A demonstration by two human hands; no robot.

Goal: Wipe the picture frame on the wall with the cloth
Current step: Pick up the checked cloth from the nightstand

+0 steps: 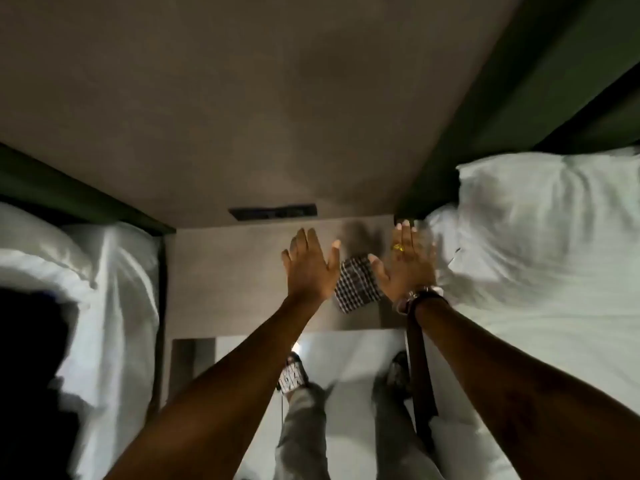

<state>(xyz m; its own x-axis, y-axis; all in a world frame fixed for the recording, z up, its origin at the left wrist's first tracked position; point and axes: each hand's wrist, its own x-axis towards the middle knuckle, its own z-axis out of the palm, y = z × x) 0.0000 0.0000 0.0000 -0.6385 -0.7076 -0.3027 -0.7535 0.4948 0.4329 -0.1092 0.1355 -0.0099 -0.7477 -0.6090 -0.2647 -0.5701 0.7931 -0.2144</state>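
Note:
A folded black-and-white checked cloth [356, 284] lies on a grey bedside table [225, 278] between two beds. My left hand [310, 266] hovers flat above the table just left of the cloth, fingers spread, holding nothing. My right hand [408, 263], with a gold ring and a wrist bracelet, hovers flat just right of the cloth, also holding nothing. The cloth shows in the gap between my two hands. No picture frame is in view; only bare grey-brown wall [242, 98] rises above the table.
A white-sheeted bed with a pillow [540, 216] lies to the right, another white bed [104, 289] to the left, each with a dark green headboard. A dark socket panel [273, 213] sits low on the wall. My legs and sandalled feet stand on the pale floor [349, 358].

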